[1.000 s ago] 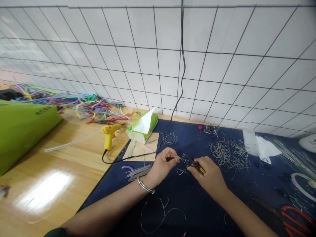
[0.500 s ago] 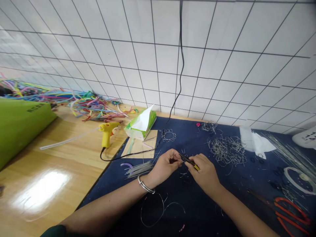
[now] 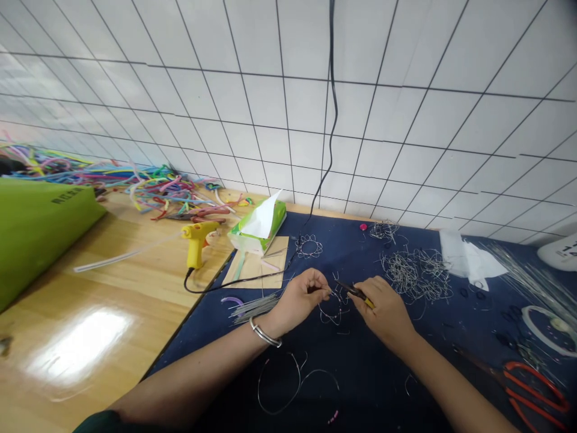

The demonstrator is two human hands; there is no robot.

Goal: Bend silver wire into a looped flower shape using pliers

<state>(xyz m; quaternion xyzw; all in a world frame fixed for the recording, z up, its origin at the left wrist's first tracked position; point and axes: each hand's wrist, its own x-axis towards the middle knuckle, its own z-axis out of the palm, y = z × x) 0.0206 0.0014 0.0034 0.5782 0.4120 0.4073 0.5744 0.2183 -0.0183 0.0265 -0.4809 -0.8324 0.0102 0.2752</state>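
Here's my worktop [image 3: 153, 288], glossy pale wood on my left with a yellow glue gun [image 3: 195, 243], and dark blue covering [image 3: 369, 385] bearing tangled wire [image 3: 417, 276], red-handled scissors [image 3: 507, 377].

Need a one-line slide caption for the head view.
Left hand pinches thin looped silver wirework; right hand holds yellow-and-black metal pliers above a dark blue mat.

My pliers [image 3: 355, 291] look dull metal, my bangle [image 3: 264, 336] smooth, shiny metal; the wooden desk [image 3: 139, 294] is glossy, its cloth [image 3: 374, 385] matt.
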